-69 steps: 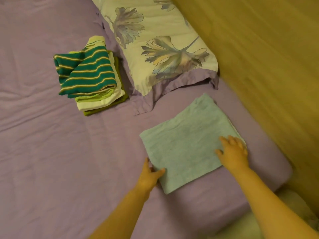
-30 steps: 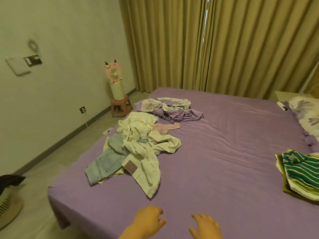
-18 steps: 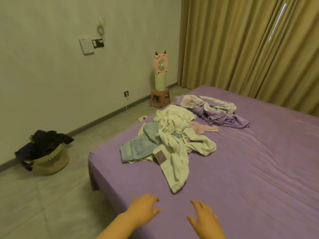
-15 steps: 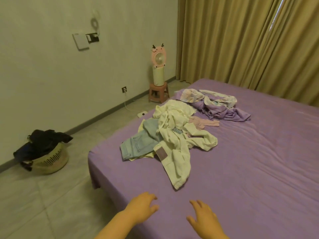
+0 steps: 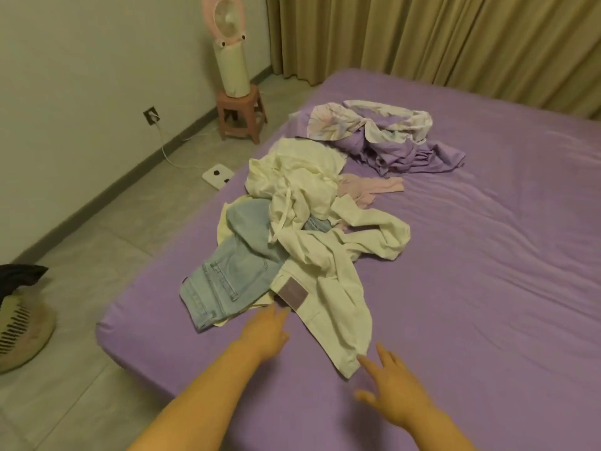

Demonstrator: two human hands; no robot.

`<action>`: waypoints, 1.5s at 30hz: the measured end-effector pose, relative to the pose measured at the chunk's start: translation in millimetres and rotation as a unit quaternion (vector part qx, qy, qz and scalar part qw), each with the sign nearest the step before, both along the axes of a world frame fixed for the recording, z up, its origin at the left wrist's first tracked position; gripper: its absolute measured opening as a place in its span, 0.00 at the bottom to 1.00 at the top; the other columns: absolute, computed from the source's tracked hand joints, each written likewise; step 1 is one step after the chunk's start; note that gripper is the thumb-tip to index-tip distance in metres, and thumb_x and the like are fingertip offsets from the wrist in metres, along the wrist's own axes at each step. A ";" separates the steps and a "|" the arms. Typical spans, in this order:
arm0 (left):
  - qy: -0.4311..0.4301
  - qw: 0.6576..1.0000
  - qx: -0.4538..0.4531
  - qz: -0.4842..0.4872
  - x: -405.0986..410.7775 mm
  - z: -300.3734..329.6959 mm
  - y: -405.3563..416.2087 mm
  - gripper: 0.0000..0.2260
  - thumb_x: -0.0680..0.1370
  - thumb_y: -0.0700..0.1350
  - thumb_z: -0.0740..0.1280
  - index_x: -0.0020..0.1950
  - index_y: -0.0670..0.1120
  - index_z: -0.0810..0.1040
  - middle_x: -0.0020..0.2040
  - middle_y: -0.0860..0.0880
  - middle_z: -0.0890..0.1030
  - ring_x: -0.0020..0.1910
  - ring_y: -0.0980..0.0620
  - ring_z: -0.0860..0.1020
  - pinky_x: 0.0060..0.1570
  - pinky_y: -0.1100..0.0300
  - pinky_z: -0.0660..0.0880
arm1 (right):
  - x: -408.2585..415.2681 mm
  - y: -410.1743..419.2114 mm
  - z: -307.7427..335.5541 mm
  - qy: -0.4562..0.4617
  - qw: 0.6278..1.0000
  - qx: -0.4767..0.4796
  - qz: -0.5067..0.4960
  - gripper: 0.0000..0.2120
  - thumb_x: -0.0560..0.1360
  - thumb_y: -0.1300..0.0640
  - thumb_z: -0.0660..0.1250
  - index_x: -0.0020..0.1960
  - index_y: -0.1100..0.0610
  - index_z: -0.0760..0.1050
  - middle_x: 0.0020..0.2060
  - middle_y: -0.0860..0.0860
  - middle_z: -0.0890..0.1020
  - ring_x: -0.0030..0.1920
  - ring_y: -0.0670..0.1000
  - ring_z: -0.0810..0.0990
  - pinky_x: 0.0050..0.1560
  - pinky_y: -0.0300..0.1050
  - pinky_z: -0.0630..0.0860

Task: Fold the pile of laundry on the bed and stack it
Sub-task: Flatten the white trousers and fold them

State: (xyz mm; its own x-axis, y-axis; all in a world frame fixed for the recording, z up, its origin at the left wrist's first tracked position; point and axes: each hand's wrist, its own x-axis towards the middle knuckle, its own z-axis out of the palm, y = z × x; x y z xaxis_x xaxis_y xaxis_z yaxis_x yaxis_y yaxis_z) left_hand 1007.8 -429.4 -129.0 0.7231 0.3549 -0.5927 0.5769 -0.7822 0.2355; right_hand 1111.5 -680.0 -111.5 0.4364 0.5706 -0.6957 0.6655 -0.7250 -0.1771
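Observation:
A loose pile of laundry lies on the purple bed (image 5: 487,288): cream trousers with a purple label (image 5: 328,288), light blue jeans (image 5: 227,271), a cream top (image 5: 299,177), a pink garment (image 5: 367,187) and a crumpled purple floral sheet (image 5: 390,138). My left hand (image 5: 265,333) reaches forward with straight fingers, its tips at the waistband of the cream trousers. My right hand (image 5: 393,388) is spread open just by the end of the trouser leg. Neither hand holds anything.
The bed's near left corner (image 5: 110,330) drops to a tiled floor. A pink fan (image 5: 227,43) stands on a small pink stool (image 5: 240,115) by the wall. A laundry basket (image 5: 19,323) sits at the left edge. Curtains (image 5: 422,34) hang behind the bed.
The view turned from the folded green towel and stack to the unfolded pile, then closed in on it. Both hands have reached forward to the cream trousers.

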 end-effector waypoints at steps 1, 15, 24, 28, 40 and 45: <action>-0.015 1.000 0.001 -0.003 12.8 -8.1 12.0 0.27 0.82 0.51 0.58 0.79 0.49 0.52 0.78 0.43 0.53 0.75 0.42 0.57 0.70 0.49 0.62 | 6.0 14.2 -6.7 0.001 1.000 0.006 -0.002 0.34 0.77 0.36 0.57 0.77 0.42 0.46 0.77 0.52 0.37 0.77 0.57 0.45 0.71 0.52 0.62; -0.118 0.977 -0.050 0.169 80.2 -101.7 63.3 0.27 0.80 0.38 0.61 0.78 0.48 0.57 0.74 0.37 0.61 0.71 0.39 0.63 0.69 0.50 0.63 | 31.0 68.7 -105.2 0.041 0.961 0.048 -0.268 0.34 0.79 0.42 0.58 0.76 0.39 0.40 0.74 0.56 0.59 0.55 0.58 0.77 0.53 0.51 0.75; -0.260 0.935 -0.140 0.196 74.3 -32.0 29.6 0.20 0.77 0.40 0.68 0.69 0.47 0.72 0.64 0.46 0.77 0.60 0.48 0.76 0.59 0.59 0.72 | 30.1 43.0 -51.5 0.004 0.918 0.203 -0.342 0.17 0.72 0.37 0.65 0.51 0.49 0.72 0.48 0.49 0.80 0.47 0.51 0.79 0.48 0.52 0.77; -0.311 0.914 -0.159 0.204 72.2 21.5 -3.5 0.16 0.76 0.41 0.68 0.64 0.51 0.77 0.57 0.50 0.80 0.49 0.53 0.78 0.51 0.58 0.76 | 50.9 17.6 6.4 0.019 0.904 0.243 -0.351 0.16 0.77 0.60 0.62 0.64 0.51 0.74 0.56 0.52 0.73 0.48 0.47 0.71 0.46 0.36 0.65; -0.481 0.824 -0.244 0.171 90.4 218.1 -134.6 0.11 0.76 0.39 0.68 0.54 0.53 0.80 0.46 0.56 0.80 0.34 0.64 0.75 0.35 0.72 0.73 | 89.4 -112.6 216.7 0.072 0.770 0.451 -0.446 0.20 0.72 0.72 0.59 0.44 0.51 0.81 0.44 0.52 0.81 0.35 0.50 0.79 0.32 0.40 0.75; -0.499 0.798 -0.298 0.160 98.6 273.2 -189.3 0.07 0.77 0.39 0.67 0.47 0.51 0.80 0.41 0.49 0.79 0.39 0.52 0.75 0.37 0.61 0.74 | 85.4 -168.5 267.7 0.112 0.678 0.547 -0.479 0.14 0.73 0.72 0.61 0.44 0.56 0.81 0.39 0.53 0.82 0.36 0.52 0.77 0.33 0.41 0.73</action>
State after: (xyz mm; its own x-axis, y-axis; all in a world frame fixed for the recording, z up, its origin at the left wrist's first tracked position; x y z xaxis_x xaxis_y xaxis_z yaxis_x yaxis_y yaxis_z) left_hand 1106.5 -618.7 144.2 0.8696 0.4856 0.0899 0.0160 -0.2095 0.9777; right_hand 1196.9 -848.5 156.1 0.9242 0.3281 -0.1953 -0.1497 -0.1590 -0.9759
